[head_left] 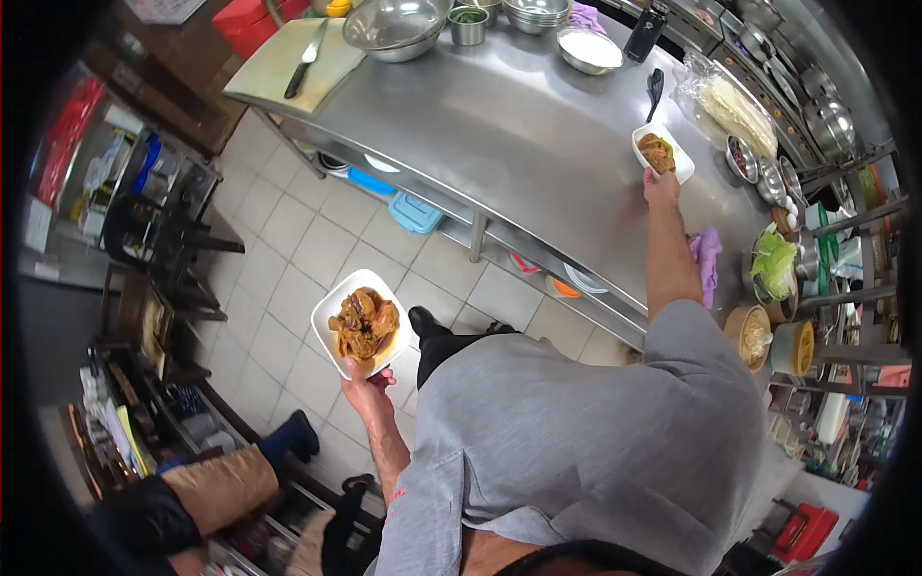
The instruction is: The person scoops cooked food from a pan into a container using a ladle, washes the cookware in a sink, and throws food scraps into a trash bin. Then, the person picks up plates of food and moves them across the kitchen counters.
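Note:
My left hand is closed on the rim of a white square plate, thumb on top, held out over the floor. Pieces of browned meat in sauce fill that plate. On the steel counter, my right hand grips the near edge of a smaller white dish. It contains similar browned food; the fingers under the rim are partly hidden. A black-handled utensil lies just beyond this dish. To the right of my right forearm is a crumpled purple cloth.
The steel counter bears a cutting board with a knife, metal bowls, a black bottle, and lettuce. At lower left, another person's leg extends onto the tiled floor. A black chair stands at left.

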Available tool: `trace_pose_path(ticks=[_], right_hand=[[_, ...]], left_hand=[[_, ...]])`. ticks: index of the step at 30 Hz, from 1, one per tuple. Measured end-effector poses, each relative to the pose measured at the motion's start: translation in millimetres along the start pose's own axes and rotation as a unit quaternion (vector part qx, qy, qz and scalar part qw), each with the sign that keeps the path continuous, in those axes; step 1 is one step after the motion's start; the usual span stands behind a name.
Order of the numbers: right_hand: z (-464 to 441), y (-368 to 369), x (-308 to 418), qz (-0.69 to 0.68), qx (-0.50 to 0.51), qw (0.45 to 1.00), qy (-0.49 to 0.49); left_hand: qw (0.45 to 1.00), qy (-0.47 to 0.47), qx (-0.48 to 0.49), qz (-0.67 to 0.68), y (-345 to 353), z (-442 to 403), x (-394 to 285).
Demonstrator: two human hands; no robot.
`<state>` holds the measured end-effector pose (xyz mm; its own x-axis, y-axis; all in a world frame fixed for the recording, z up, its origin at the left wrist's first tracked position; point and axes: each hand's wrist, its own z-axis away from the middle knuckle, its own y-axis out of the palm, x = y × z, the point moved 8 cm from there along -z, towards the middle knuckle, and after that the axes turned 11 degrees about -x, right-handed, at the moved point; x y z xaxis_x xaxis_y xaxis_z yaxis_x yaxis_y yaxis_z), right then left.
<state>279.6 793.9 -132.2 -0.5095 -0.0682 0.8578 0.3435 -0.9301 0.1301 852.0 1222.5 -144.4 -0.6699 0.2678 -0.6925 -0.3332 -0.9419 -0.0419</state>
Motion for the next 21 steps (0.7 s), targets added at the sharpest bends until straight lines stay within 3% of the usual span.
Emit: trace_pose_path(ticks=[4,6,11,21], right_hand=[[10.5,1.2,-23.8,-0.032,-0.001,0.999,-0.009],[27.4,-4.3,-38.5,-0.023,-0.051,0.998,-0.012],[63.6,2.9,-42.9,-0.026,-0.067,0.997,-0.005],[22.2,59.4,-40.8,-0.064,-0.101,0.993,-0.017]], left_hand=[[0.996,0.025,0.049,-0.064,41.7,-58.1,-48.3],[0.985,0.035,0.130,-0.106,77.4,-82.9,-72.4],[0.937,0.054,0.270,-0.214,169.3,-115.3,-106.6],[0.837,-0.041,0.464,-0.286,336.7,-93.1,-34.3]])
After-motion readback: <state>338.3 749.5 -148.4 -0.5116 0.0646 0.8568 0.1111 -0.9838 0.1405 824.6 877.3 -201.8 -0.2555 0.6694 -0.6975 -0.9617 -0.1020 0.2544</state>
